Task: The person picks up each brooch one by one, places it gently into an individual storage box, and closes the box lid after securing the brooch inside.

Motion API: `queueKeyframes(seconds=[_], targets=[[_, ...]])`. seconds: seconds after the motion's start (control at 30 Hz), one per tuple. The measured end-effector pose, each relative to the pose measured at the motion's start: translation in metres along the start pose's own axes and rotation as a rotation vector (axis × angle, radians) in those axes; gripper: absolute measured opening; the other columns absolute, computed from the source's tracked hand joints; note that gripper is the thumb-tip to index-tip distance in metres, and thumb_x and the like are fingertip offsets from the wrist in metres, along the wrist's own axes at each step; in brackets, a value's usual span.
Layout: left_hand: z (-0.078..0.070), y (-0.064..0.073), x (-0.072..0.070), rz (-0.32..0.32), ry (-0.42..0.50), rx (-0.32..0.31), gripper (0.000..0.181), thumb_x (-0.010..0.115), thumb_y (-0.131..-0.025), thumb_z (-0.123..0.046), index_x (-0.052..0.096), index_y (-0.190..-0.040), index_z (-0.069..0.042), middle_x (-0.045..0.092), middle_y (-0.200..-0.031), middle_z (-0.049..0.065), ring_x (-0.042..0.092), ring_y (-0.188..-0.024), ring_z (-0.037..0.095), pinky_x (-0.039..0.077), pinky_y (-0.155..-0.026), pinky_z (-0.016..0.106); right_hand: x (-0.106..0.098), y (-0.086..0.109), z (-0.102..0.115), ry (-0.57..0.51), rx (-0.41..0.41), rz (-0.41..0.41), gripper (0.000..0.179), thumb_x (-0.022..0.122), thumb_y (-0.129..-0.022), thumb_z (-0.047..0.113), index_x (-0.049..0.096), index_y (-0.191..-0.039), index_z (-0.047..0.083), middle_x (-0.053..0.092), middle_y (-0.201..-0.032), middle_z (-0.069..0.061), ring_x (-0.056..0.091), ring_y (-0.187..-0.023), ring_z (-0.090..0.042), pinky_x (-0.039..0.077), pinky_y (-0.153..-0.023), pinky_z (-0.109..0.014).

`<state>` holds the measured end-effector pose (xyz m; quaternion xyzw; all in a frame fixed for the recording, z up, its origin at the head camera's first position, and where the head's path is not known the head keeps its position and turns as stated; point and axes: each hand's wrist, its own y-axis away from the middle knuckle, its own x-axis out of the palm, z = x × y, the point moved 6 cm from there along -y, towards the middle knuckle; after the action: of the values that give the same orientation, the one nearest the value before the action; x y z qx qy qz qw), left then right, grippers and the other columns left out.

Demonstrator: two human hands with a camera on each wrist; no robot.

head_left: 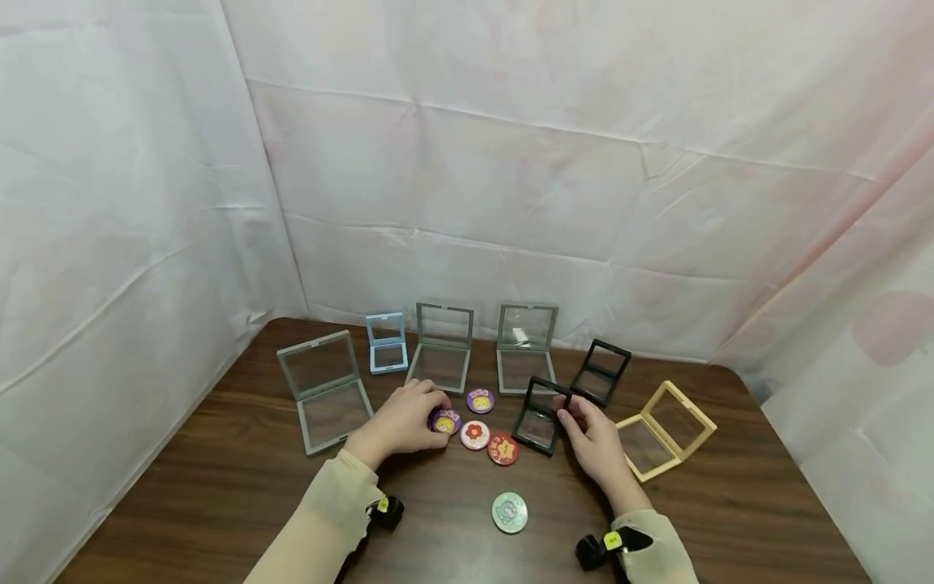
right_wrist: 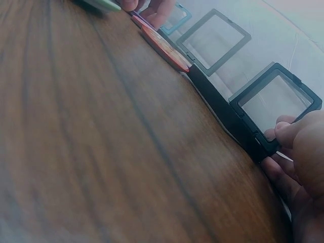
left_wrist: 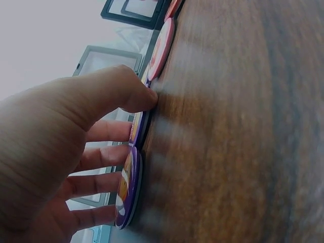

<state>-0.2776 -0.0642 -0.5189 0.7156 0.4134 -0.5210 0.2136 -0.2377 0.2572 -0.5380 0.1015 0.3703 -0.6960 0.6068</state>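
Note:
My left hand point(head_left: 401, 422) curls round a purple round badge point(head_left: 445, 421) with a yellow figure. In the left wrist view its fingers lie behind the badge point(left_wrist: 129, 187) and the thumb is near the wood. A second purple badge point(head_left: 480, 401) lies just beyond. My right hand point(head_left: 591, 438) grips the side of an opened black display frame point(head_left: 536, 426), clear film in its panels. The right wrist view has the thumb on the raised lid point(right_wrist: 276, 98). Between the hands lie a white badge with a red flower point(head_left: 475, 435) and a red badge with a star point(head_left: 503, 448).
A green badge point(head_left: 509, 513) lies nearer the front. Opened grey frames point(head_left: 328, 401) point(head_left: 441, 357) point(head_left: 525, 357), a small blue one point(head_left: 387, 345), another black one point(head_left: 600, 373) and a yellow one point(head_left: 664, 434) stand along the back and sides of the wooden table point(head_left: 197, 478). White cloth point(head_left: 467, 186) hangs behind.

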Motion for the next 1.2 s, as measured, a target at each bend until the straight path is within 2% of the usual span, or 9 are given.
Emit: queueKeyframes(seconds=[0.27,0.57,0.77,0.97,1.2], targets=[[-0.001,-0.002,-0.002,-0.003,0.013,-0.007,0.038,0.090,-0.085,-0.031,0.078,-0.118,-0.015,0.068,-0.122,0.005,0.059,-0.111,0.027,0.050,-0.101,0.055,-0.001,-0.001,0.000,-0.001,-0.026,-0.018,0.019,0.069,-0.108,0.008,0.076,-0.125,0.006,0.079,-0.114,-0.007,0.074,-0.100,-0.023,0.058,-0.084,-0.029],[-0.002,-0.005,-0.004,-0.061,0.053,-0.016,0.042,0.088,-0.085,-0.027,0.077,-0.122,-0.010,0.072,-0.119,0.006,0.064,-0.114,0.029,0.048,-0.107,0.056,0.000,-0.002,-0.001,-0.021,0.000,0.006,0.019,0.068,-0.109,0.011,0.076,-0.127,0.007,0.079,-0.117,-0.007,0.074,-0.104,-0.023,0.059,-0.087,-0.031],[-0.014,-0.007,-0.004,-0.095,0.092,0.012,0.044,0.086,-0.087,-0.028,0.077,-0.126,-0.010,0.070,-0.118,0.006,0.064,-0.111,0.026,0.051,-0.105,0.054,0.000,-0.001,-0.001,-0.018,-0.012,-0.010,0.018,0.069,-0.108,0.009,0.076,-0.125,0.006,0.080,-0.117,-0.007,0.075,-0.103,-0.023,0.058,-0.086,-0.026],[-0.028,-0.009,0.003,-0.081,0.144,0.019,0.047,0.082,-0.091,-0.031,0.074,-0.133,-0.011,0.068,-0.122,0.004,0.063,-0.112,0.023,0.054,-0.101,0.048,0.002,-0.001,-0.004,-0.016,0.003,-0.001,0.018,0.069,-0.109,0.010,0.076,-0.125,0.007,0.079,-0.117,-0.005,0.074,-0.105,-0.019,0.058,-0.088,-0.026],[-0.047,-0.014,0.011,-0.075,0.140,0.071,0.049,0.079,-0.097,-0.032,0.071,-0.141,-0.010,0.067,-0.123,0.006,0.062,-0.109,0.019,0.056,-0.096,0.044,0.000,-0.001,0.000,0.010,-0.028,-0.008,0.018,0.069,-0.108,0.009,0.077,-0.124,0.006,0.079,-0.116,-0.006,0.073,-0.100,-0.018,0.059,-0.084,-0.031]])
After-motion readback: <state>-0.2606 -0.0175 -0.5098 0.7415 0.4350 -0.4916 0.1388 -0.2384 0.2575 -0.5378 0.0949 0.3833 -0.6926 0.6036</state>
